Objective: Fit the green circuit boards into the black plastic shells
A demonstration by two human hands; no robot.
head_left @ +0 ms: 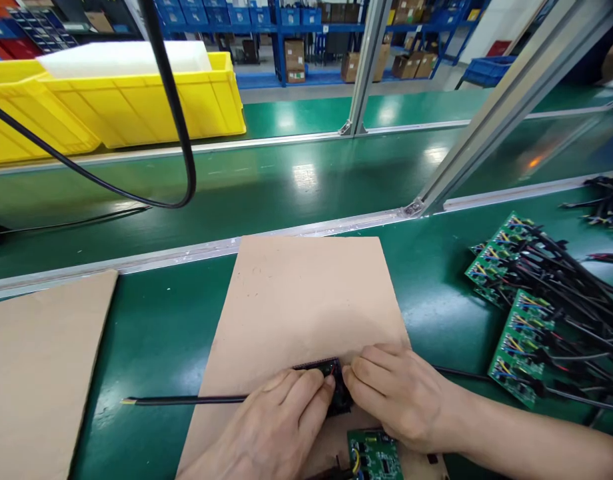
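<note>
A small black plastic case (342,399) lies on the cardboard sheet in front of me, with a bit of red wire showing in it. My left hand (281,417) is closed over the case's left part, fingertips pressed together at its middle. At its right end my right hand (394,393) pinches with bent fingers; the exact grip is hidden. From under my left hand a black cable (186,401) runs left to its bare wire ends. Just below my right hand, a green circuit board (379,457) with yellow wires rests on the cardboard sheet (306,293).
Several wired circuit boards (519,340) with black cables are heaped at right. Another cardboard sheet (41,360) lies left. A black cable loop (186,180) hangs at upper left, before yellow bins (151,110). A slanted metal post (491,120) rises at right.
</note>
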